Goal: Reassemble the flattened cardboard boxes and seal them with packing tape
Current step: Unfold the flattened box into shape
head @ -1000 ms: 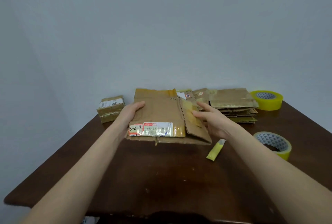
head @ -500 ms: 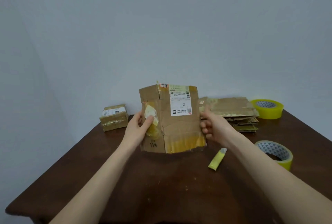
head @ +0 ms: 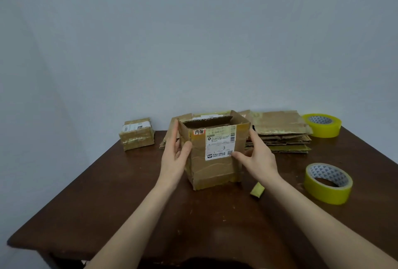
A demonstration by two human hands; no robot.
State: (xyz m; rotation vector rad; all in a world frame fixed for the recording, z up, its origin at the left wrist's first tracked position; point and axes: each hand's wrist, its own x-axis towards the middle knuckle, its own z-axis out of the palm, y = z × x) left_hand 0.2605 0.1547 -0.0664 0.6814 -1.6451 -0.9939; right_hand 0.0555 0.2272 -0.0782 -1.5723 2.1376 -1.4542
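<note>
- Since half a second ago the box (head: 215, 167) has gone from half-folded in the air to squared open. It now stands upright mid-tabletop (head: 150, 215), mouth up, label toward the person.
- Left hand (head: 174, 161) lies on its left wall and right hand (head: 258, 161) on its right. The fingers (head: 176, 133) are straight and pressing inward, thumbs on the front face, nothing curled.
- The box sits between the hands, equally near both, with its long axis vertical.
- Its bottom looks unsealed, so flipping is likely next.
- The near tape roll (head: 327, 191) is right of the right hand, well apart from the box. The far tape roll (head: 323, 128) is back right.
- The flat stack (head: 280, 130) is just behind on the right, and the yellow piece (head: 257, 190) is near the box's base.
- The widest room for tipping is toward the person.
</note>
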